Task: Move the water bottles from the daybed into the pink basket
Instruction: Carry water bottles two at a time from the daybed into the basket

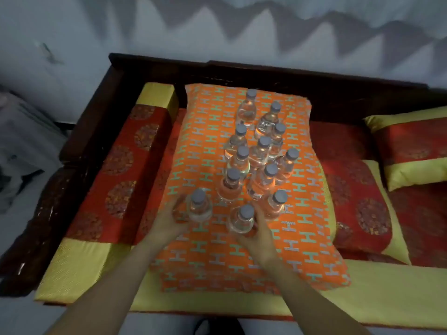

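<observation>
Left hand [169, 221]: we are curling its fingers round the lower body of a clear plastic water bottle with a grey screw cap [199, 206], which is standing upright.

Right hand [260, 234]: we are wrapping it round a second clear grey-capped bottle [242, 220], which is standing just right of the left hand's bottle, the two apart.

Ten more grey-capped bottles [260, 153]: we are seeing them standing in a tight cluster beyond both hands, the nearest one just beyond the right hand's fingers.

Orange rectangular fabric cushion with teal and white H marks [200, 146]: it is lying under both hands and carrying every bottle.

Dark wooden daybed [242, 68]: it is bearing the cushion. Its red and yellow bolster [125, 170] is lying left of the left hand, and a red and yellow pillow [416, 146] is resting well right of the right hand.
</observation>
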